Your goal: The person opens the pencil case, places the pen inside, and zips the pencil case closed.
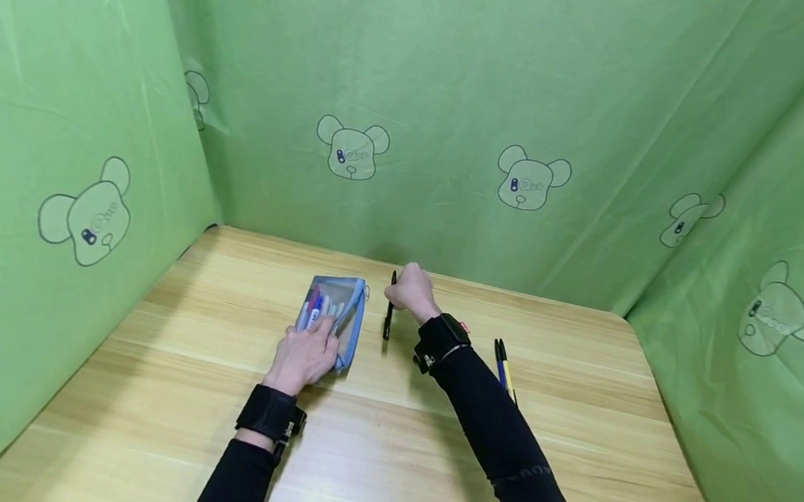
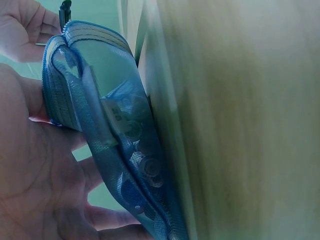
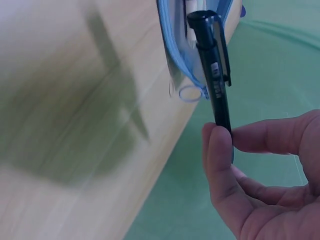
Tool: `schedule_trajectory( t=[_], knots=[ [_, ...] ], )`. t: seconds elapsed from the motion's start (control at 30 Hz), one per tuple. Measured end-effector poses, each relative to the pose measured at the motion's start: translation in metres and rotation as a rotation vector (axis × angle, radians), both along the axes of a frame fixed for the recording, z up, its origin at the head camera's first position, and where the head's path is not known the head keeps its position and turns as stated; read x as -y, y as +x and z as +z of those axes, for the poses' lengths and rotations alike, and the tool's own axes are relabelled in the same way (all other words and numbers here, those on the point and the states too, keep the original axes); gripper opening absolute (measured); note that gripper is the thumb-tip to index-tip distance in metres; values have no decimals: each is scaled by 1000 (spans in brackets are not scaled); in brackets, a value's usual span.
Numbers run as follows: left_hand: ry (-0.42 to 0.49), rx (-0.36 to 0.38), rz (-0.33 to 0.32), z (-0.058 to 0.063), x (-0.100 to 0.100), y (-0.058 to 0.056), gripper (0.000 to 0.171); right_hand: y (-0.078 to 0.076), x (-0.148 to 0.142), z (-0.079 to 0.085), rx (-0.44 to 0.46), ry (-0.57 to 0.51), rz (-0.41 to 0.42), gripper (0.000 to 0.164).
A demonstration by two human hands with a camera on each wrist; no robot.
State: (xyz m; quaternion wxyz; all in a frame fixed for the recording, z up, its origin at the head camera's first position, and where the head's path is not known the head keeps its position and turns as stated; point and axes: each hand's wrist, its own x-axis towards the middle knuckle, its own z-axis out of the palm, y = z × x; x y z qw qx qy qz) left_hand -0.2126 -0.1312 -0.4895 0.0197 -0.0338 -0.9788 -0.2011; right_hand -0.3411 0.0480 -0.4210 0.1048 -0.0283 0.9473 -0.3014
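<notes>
A blue mesh pencil case [image 1: 352, 286], zip side gaping, lies on the table with several pens [image 1: 316, 307] inside. My left hand [image 1: 303, 356] is over its near part; in the left wrist view the fingers grip the case [image 2: 107, 100] by its zip edge and far side, fingertips partly hidden. To the right of the case, my right hand [image 1: 413, 290] pinches a black pen [image 1: 388, 321] between thumb and fingers, above the table. In the right wrist view the clip end of this pen [image 3: 215, 75] points up towards the case.
A blue pen [image 1: 501, 361] and a yellow pen [image 1: 506, 361] with black ends lie right of my right forearm, which partly hides them. A small red thing [image 1: 464, 327] shows beside the right wrist strap. Green cloth [image 1: 435, 206] walls stand around the wooden table [image 1: 371, 440].
</notes>
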Motion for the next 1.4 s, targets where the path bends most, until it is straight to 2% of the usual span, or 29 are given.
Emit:
schedule_trajectory(
  t=[0.2, 0.43, 0.8, 0.97, 1.1, 1.4],
  knots=[
    [-1, 2, -2, 0, 0, 1, 50, 4, 10, -8, 30, -39, -19, 42],
    [-5, -4, 1, 0, 0, 0, 50, 7, 19, -20, 99, -183, -70, 37],
    [-8, -23, -7, -1, 1, 1, 48, 13, 32, -34, 97, -222, -94, 38],
    [-30, -52, -15, 0, 2, 2, 45, 16, 39, -39, 138, -259, -98, 33],
    [-31, -48, -11, -1, 1, 1, 44, 17, 43, -44, 171, -282, -101, 34],
    [-25, -46, -8, 0, 2, 1, 41, 19, 49, -50, 167, -286, -91, 33]
  ],
)
